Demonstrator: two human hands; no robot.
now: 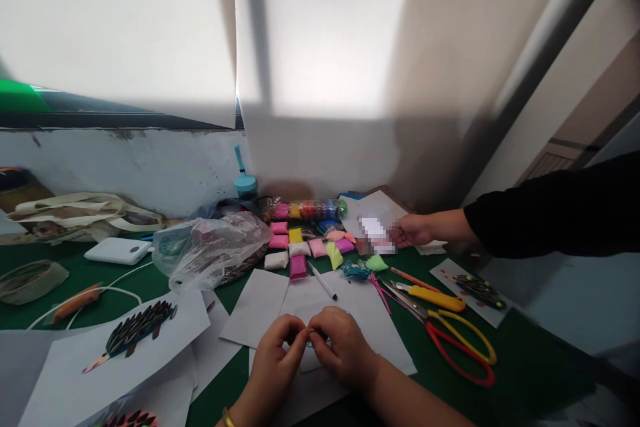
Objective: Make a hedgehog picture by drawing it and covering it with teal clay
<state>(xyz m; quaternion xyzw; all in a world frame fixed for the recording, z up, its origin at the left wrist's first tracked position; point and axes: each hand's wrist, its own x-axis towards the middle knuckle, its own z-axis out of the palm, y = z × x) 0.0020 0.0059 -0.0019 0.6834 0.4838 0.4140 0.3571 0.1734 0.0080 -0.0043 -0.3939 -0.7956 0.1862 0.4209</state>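
My left hand [277, 355] and my right hand [343, 347] meet at the fingertips above a white paper [360, 320]. Both are pinched, thumbs against forefingers. Whatever lies between them is too small to make out. Beyond the fingers, a marker pen [323, 280] rests on the paper's far part. Small colourful packets of modelling clay, among them a magenta packet [298, 267] and a yellow-green packet [334, 256], lie behind it. Left of my hands, a paper sheet [165, 340] bears a hedgehog picture with dark seed-like spines [137, 327].
Scissors [445, 333], a yellow cutter [437, 297] and a hedgehog picture card [473, 290] lie to the right. Another person's hand [413, 230] reaches in from there. At left are a plastic bag [213, 247], a white power bank [119, 250] and a tape roll [33, 280].
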